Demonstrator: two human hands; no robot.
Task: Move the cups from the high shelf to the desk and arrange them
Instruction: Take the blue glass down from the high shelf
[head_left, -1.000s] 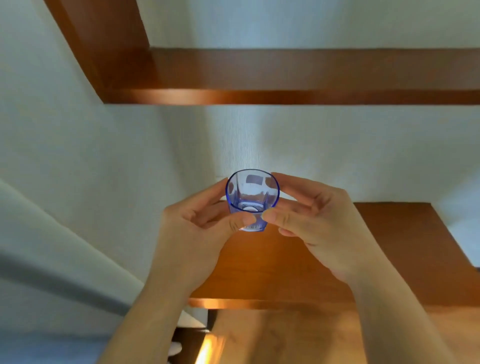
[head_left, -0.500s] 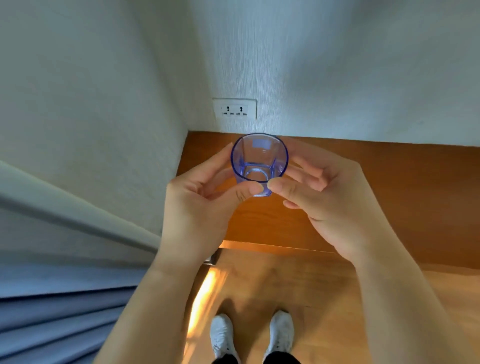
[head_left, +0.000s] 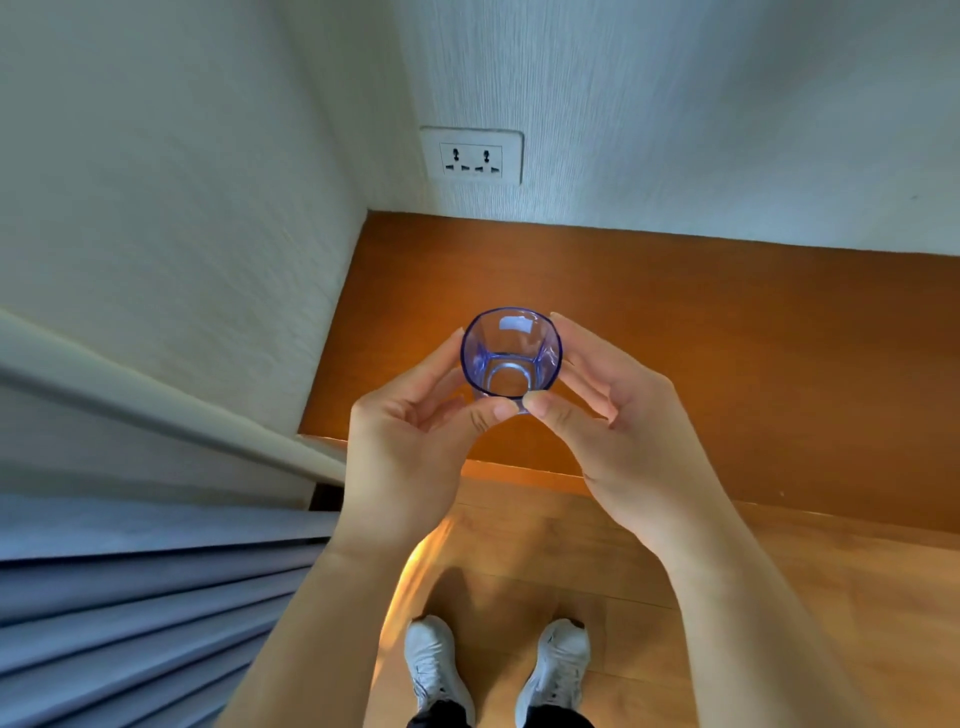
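Note:
A small clear blue cup (head_left: 510, 356) is upright, mouth toward me, held between both hands above the left part of the brown wooden desk (head_left: 727, 338). My left hand (head_left: 410, 441) grips its left side, thumb tip at the cup's base. My right hand (head_left: 618, 415) grips the right side, its thumb meeting the left thumb under the cup. The cup is empty. I cannot tell whether its base touches the desk. The high shelf is out of view.
A white wall with a double socket (head_left: 471, 156) rises behind the desk, and a side wall (head_left: 182, 208) closes its left end. Grey-blue curtain folds (head_left: 130, 623) hang at lower left. My white shoes (head_left: 498, 670) stand on the wooden floor below the desk's front edge.
My view has swung down from the high shelves to the desk and floor. Both hands have carried the blue cup downward, keeping the same two-handed grip.

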